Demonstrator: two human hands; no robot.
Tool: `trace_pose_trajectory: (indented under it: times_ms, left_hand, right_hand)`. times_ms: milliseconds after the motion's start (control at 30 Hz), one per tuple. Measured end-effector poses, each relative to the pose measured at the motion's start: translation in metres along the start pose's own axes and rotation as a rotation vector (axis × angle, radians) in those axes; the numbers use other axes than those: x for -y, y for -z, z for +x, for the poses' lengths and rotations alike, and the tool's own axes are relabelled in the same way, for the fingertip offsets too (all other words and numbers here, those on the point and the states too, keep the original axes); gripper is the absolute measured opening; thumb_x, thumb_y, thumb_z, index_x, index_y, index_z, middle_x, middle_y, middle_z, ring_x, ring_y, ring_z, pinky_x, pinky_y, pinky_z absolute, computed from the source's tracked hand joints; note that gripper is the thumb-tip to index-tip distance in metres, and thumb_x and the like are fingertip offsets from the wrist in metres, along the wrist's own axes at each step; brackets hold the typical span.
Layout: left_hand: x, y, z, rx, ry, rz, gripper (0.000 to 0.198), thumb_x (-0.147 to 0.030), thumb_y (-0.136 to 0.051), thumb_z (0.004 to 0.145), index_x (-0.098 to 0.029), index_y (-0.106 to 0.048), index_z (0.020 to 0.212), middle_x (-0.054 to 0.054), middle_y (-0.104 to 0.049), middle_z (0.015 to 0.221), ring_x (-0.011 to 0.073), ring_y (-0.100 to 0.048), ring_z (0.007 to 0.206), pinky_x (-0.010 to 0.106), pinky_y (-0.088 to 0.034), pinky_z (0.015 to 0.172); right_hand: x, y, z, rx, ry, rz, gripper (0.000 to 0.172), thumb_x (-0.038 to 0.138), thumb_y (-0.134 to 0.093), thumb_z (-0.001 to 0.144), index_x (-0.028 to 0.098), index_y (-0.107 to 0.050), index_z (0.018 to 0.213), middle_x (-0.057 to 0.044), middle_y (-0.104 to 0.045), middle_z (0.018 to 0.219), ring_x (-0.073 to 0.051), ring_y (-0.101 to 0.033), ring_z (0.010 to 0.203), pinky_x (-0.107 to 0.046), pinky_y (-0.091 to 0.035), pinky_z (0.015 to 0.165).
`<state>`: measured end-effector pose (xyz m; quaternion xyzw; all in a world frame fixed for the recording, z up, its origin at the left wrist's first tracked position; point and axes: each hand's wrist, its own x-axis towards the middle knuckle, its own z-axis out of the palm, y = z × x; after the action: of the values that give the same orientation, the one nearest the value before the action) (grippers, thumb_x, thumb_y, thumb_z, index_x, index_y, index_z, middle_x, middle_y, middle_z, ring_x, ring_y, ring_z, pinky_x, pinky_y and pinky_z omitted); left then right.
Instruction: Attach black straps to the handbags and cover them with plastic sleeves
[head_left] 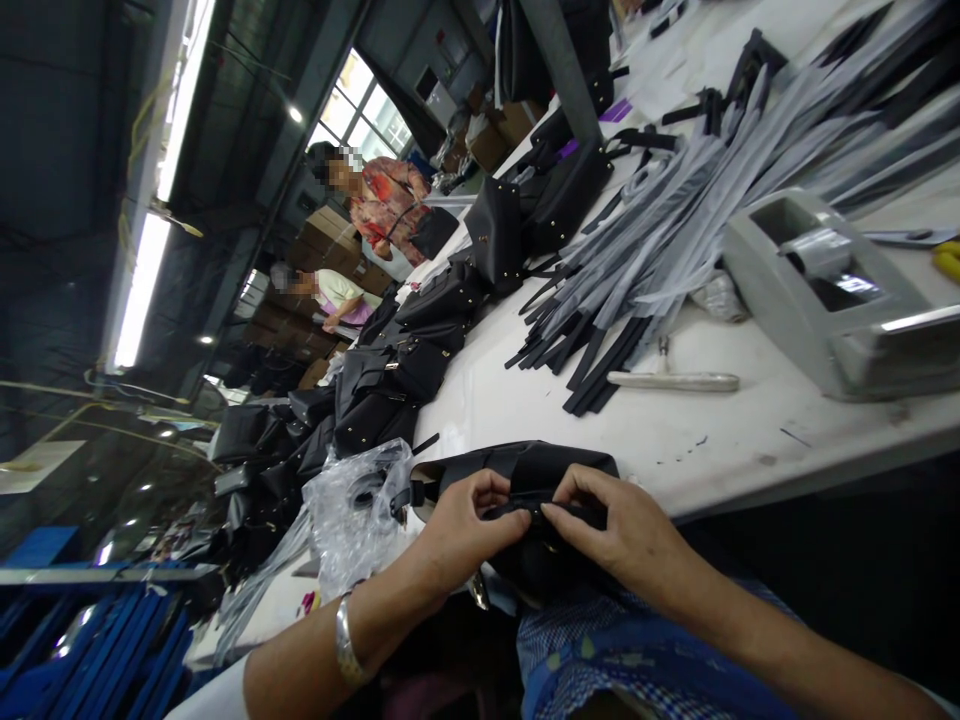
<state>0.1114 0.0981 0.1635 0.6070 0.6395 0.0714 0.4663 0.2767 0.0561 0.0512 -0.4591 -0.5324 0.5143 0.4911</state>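
Observation:
A black bag lies at the near edge of the white table, partly over my lap. My left hand pinches a small black part at the bag's top edge, with a silver bracelet on that wrist. My right hand pinches the same spot from the other side, fingertips almost touching the left ones. Both hands are closed on the bag. A crumpled clear plastic wrap sits just left of the bag.
A pile of grey and black straps covers the table's far right. A grey tape dispenser and a metal tool lie nearby. Several finished black bags line the left. Two other people work farther along.

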Motion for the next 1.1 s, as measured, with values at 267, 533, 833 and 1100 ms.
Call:
trace_pose_trajectory:
  times_ms: [267, 533, 833, 1100]
  left_hand:
    - [0.009, -0.001, 0.003, -0.028, -0.077, 0.084, 0.037, -0.035, -0.074, 0.072, -0.011, -0.060, 0.097, 0.014, -0.068, 0.097, 0.0263, -0.062, 0.094, 0.034, -0.047, 0.083]
    - [0.011, -0.008, 0.004, -0.070, -0.154, 0.094, 0.026, -0.031, -0.068, 0.072, -0.013, -0.059, 0.090, 0.008, -0.066, 0.087, 0.0231, -0.061, 0.086, 0.030, -0.046, 0.075]
    - [0.019, -0.004, 0.008, -0.063, -0.195, 0.129, 0.025, -0.033, -0.066, 0.071, -0.015, -0.059, 0.086, 0.007, -0.067, 0.085, 0.0242, -0.062, 0.085, 0.030, -0.044, 0.074]
    - [0.012, -0.005, 0.002, -0.077, -0.186, 0.052, 0.020, -0.026, -0.068, 0.070, -0.015, -0.058, 0.083, 0.005, -0.065, 0.081, 0.0218, -0.061, 0.082, 0.027, -0.043, 0.069]
  right_hand:
    - [-0.004, -0.003, -0.002, -0.021, -0.014, -0.037, 0.014, 0.033, -0.063, 0.089, 0.022, -0.061, 0.080, 0.002, -0.064, 0.077, -0.017, -0.058, 0.074, -0.030, -0.040, 0.068]
    - [-0.012, -0.015, -0.008, -0.095, 0.003, -0.134, 0.017, 0.035, -0.062, 0.090, 0.022, -0.060, 0.081, 0.001, -0.064, 0.081, -0.019, -0.059, 0.078, -0.032, -0.040, 0.071]
    - [-0.007, 0.044, 0.021, -0.004, 0.207, -0.665, 0.023, 0.038, -0.050, 0.102, 0.026, -0.069, 0.104, 0.000, -0.073, 0.103, -0.015, -0.066, 0.095, -0.024, -0.049, 0.084]
    - [-0.044, 0.111, 0.071, -0.287, -0.054, -1.102, 0.015, 0.010, -0.058, 0.089, 0.013, -0.072, 0.095, -0.022, -0.062, 0.115, -0.035, -0.060, 0.104, -0.044, -0.047, 0.079]
